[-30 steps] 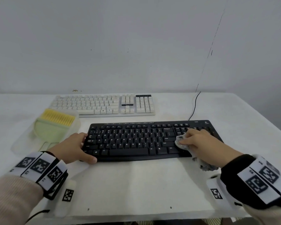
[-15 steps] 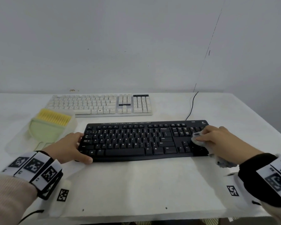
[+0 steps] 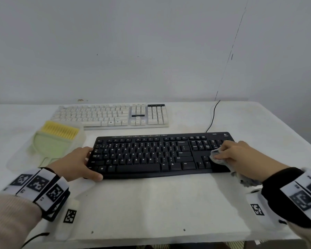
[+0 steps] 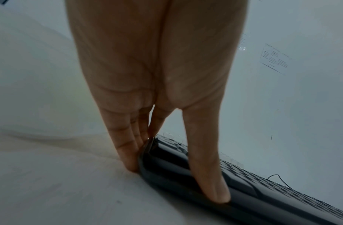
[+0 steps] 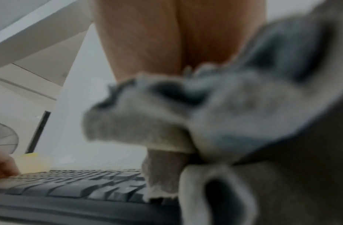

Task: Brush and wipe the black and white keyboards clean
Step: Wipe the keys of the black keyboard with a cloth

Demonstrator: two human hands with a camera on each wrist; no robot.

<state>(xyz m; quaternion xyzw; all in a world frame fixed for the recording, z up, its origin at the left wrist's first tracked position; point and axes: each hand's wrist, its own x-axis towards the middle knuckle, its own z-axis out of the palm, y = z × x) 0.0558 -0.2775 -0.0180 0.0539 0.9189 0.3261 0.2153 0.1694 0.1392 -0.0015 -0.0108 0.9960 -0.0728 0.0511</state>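
Observation:
The black keyboard (image 3: 151,155) lies across the near middle of the white table (image 3: 151,203). My left hand (image 3: 75,164) steadies its left end, with straight fingers (image 4: 126,152) against the side and the thumb on the front edge of the keyboard (image 4: 263,194). My right hand (image 3: 241,155) grips a crumpled grey cloth (image 3: 216,154) and presses it on the keys between the arrows and the number pad. In the right wrist view the cloth (image 5: 214,114) is blurred and hangs over the keyboard (image 5: 70,187). The white keyboard (image 3: 106,115) lies behind, untouched.
A yellow-bristled brush (image 3: 59,130) rests in a pale green dustpan (image 3: 48,148) left of the black keyboard. A black cable (image 3: 213,115) runs from the keyboard's back right toward the wall. The table's front edge is close below my wrists.
My right hand has slid the cloth rightward along the black keyboard, from beside the Enter area to the number pad end. The left hand has kept its hold on the left end.

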